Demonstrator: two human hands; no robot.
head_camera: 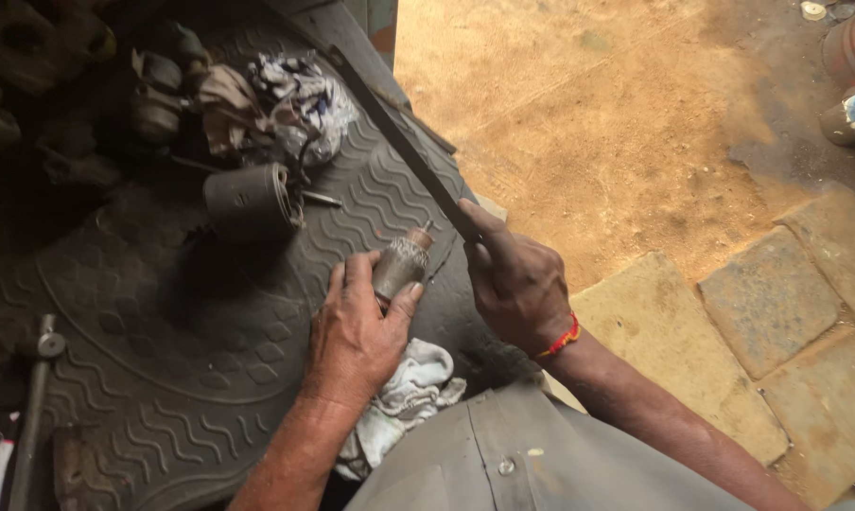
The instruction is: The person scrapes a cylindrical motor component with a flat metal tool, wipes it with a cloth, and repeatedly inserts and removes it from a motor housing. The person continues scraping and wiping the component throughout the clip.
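Observation:
My left hand [357,331] grips a small cylindrical motor armature [399,262], grey with a coppery end and a short shaft, and holds it down on a black rubber mat [191,378]. My right hand [517,279] is shut on a long flat dark metal file [399,142]. The file runs from that hand up and to the left, passing just right of the armature's coppery end. A red and yellow thread band circles my right wrist.
A dark cylindrical housing [250,201] lies on the mat above the armature. Crumpled rags [300,104] and greasy parts sit at the back. A white cloth [404,393] lies under my left wrist. A metal rod [32,407] lies at left. Dirt ground and stone slabs [768,298] are at right.

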